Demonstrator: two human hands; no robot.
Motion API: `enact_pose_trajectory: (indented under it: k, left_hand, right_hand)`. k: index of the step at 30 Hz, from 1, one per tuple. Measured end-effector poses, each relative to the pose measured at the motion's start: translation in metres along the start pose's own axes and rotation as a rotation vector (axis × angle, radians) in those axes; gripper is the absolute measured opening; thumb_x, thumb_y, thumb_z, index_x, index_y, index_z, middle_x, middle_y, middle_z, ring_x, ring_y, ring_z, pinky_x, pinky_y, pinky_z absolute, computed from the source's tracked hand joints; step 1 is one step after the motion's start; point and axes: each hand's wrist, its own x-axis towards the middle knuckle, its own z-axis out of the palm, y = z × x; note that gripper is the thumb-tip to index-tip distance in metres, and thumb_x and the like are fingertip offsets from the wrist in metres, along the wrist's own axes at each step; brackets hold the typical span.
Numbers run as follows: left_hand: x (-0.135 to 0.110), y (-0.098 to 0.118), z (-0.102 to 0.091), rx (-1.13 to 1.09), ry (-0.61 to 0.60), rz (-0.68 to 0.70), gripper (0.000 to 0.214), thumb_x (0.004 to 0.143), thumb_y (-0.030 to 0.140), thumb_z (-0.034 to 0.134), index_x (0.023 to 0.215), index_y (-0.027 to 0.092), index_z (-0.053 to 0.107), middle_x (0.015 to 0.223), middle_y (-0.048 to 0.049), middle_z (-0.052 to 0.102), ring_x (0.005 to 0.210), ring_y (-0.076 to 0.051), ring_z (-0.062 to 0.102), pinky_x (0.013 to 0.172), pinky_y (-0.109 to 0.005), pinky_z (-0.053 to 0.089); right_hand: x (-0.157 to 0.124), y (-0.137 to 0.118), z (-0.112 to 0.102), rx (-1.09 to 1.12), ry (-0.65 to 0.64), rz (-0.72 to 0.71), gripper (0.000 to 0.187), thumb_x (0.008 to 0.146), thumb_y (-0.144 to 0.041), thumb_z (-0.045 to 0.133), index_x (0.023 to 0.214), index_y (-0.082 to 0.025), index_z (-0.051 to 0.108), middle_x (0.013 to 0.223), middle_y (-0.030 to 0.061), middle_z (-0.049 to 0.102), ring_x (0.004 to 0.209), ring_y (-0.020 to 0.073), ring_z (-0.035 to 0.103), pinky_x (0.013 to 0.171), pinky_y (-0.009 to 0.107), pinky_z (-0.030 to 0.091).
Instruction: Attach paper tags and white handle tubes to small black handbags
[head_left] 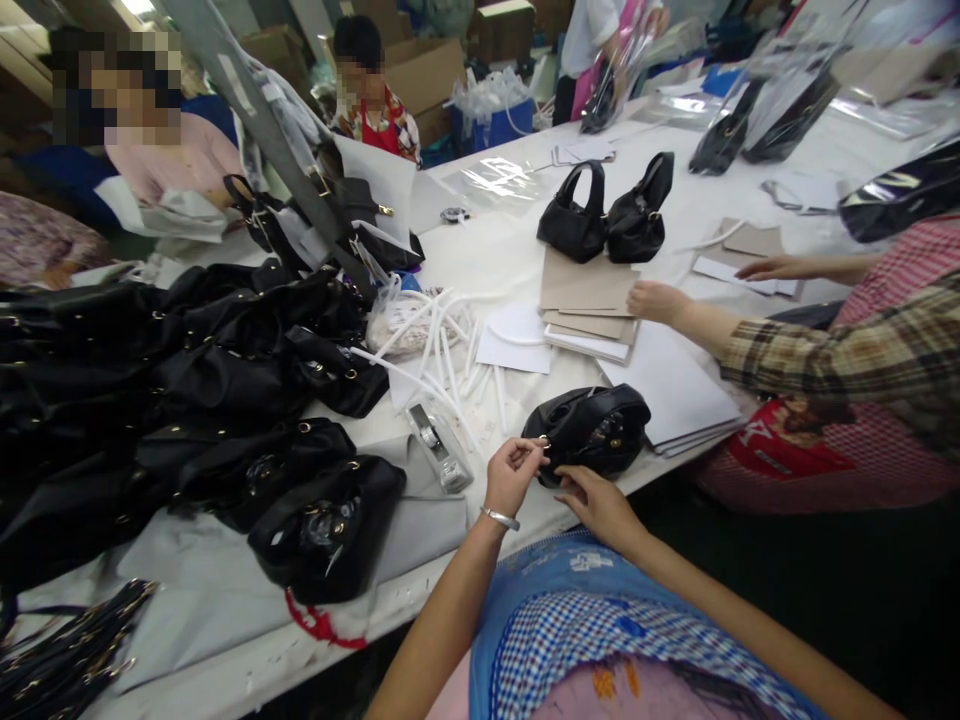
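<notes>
A small black handbag [592, 425] with gold-coloured fittings lies on the white table just in front of me. My left hand [514, 478], with a silver bangle on its wrist, is closed in a pinch at the gold ring on the bag's left end. At the bag's near lower edge is my right hand [600, 508], its thumb and fingers apart and the fingertips against the black material. A clear tape dispenser [439, 445] stands left of my left hand.
Black handbags [202, 370] are heaped on the left, with dark straps [82, 640] below them. White tubes [442, 350] lie mid-table. A co-worker's hand [660, 302] rests by cardboard sheets [585, 285] and white sheets [675, 390]. Two upright handbags [574, 225] stand behind. A grey post [262, 130] rises at left.
</notes>
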Motion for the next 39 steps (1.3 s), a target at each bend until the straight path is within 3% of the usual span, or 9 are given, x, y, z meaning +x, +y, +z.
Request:
enact_pose_trajectory:
  k: [3, 6, 11, 16, 19, 25, 30, 35, 39]
  left_hand:
    - [0.004, -0.002, -0.003, -0.022, 0.057, -0.032, 0.025, 0.076, 0.036, 0.067, 0.083, 0.013, 0.058, 0.085, -0.01, 0.071, 0.074, -0.017, 0.068, 0.06, -0.022, 0.051]
    - [0.006, -0.005, -0.009, -0.018, 0.097, -0.064, 0.033, 0.071, 0.036, 0.071, 0.094, 0.013, 0.061, 0.08, -0.0086, 0.071, 0.075, -0.018, 0.069, 0.065, -0.026, 0.053]
    - [0.006, -0.015, -0.022, 0.116, 0.109, -0.138, 0.03, 0.074, 0.036, 0.067, 0.092, 0.012, 0.066, 0.082, -0.0094, 0.07, 0.078, -0.019, 0.068, 0.067, -0.029, 0.054]
    - [0.015, -0.033, -0.032, 0.366, 0.136, 0.033, 0.019, 0.079, 0.035, 0.061, 0.081, 0.017, 0.063, 0.11, -0.0123, 0.065, 0.106, -0.022, 0.06, 0.083, -0.033, 0.051]
    - [0.019, -0.048, -0.031, 0.306, 0.079, -0.04, 0.021, 0.082, 0.038, 0.057, 0.08, 0.018, 0.056, 0.103, -0.0115, 0.068, 0.094, -0.02, 0.066, 0.086, -0.036, 0.05]
    - [0.008, -0.068, -0.023, 0.017, 0.17, -0.276, 0.039, 0.073, 0.052, 0.063, 0.085, 0.018, 0.047, 0.094, -0.0108, 0.069, 0.079, -0.02, 0.07, 0.068, -0.031, 0.055]
    - [-0.007, -0.059, -0.018, -0.022, 0.147, -0.318, 0.04, 0.072, 0.051, 0.064, 0.084, 0.017, 0.048, 0.089, -0.0102, 0.069, 0.073, -0.018, 0.069, 0.064, -0.029, 0.055]
    - [-0.018, -0.038, -0.015, 0.296, 0.082, -0.095, 0.029, 0.076, 0.045, 0.062, 0.081, 0.016, 0.06, 0.107, -0.0103, 0.065, 0.076, -0.015, 0.065, 0.057, -0.022, 0.051]
    - [-0.02, -0.027, -0.005, 0.286, -0.057, -0.075, 0.021, 0.078, 0.037, 0.061, 0.078, 0.016, 0.062, 0.078, -0.0046, 0.068, 0.067, -0.013, 0.062, 0.067, -0.025, 0.051]
  right_hand:
    - [0.007, 0.006, 0.012, -0.084, 0.015, 0.008, 0.034, 0.087, -0.032, 0.052, 0.118, -0.02, 0.058, 0.092, 0.0068, 0.068, 0.081, 0.0213, 0.065, 0.074, 0.031, 0.048]
    - [0.016, 0.006, 0.023, -0.133, -0.017, 0.035, 0.041, 0.088, -0.036, 0.052, 0.125, -0.018, 0.055, 0.078, 0.0064, 0.071, 0.072, 0.0222, 0.067, 0.066, 0.028, 0.048]
    - [0.028, -0.001, 0.037, -0.109, -0.022, 0.049, 0.037, 0.089, -0.037, 0.049, 0.117, -0.017, 0.06, 0.067, 0.0046, 0.07, 0.058, 0.0191, 0.065, 0.056, 0.024, 0.045]
    - [0.028, -0.002, 0.04, -0.088, 0.023, 0.056, 0.033, 0.089, -0.033, 0.048, 0.114, -0.018, 0.062, 0.074, 0.0054, 0.071, 0.064, 0.019, 0.066, 0.06, 0.024, 0.046]
    - [0.025, -0.001, 0.04, -0.092, 0.031, 0.053, 0.032, 0.087, -0.031, 0.05, 0.117, -0.023, 0.061, 0.078, 0.0033, 0.071, 0.069, 0.0194, 0.066, 0.062, 0.025, 0.046]
    - [0.018, -0.006, 0.037, -0.066, 0.087, -0.034, 0.03, 0.086, -0.032, 0.053, 0.115, -0.025, 0.061, 0.096, 0.0034, 0.068, 0.081, 0.0177, 0.064, 0.069, 0.025, 0.048]
    - [0.013, -0.002, 0.03, -0.043, 0.115, -0.045, 0.028, 0.087, -0.03, 0.05, 0.111, -0.023, 0.062, 0.104, 0.0058, 0.066, 0.088, 0.0196, 0.064, 0.076, 0.029, 0.05]
    - [0.007, 0.0, 0.015, 0.147, 0.155, 0.044, 0.025, 0.086, -0.03, 0.05, 0.108, -0.024, 0.062, 0.093, 0.0036, 0.07, 0.085, 0.0199, 0.066, 0.078, 0.031, 0.05]
    - [0.004, -0.006, 0.006, 0.338, 0.17, 0.141, 0.024, 0.086, -0.035, 0.052, 0.105, -0.022, 0.054, 0.078, 0.0011, 0.068, 0.06, 0.016, 0.062, 0.062, 0.027, 0.05]
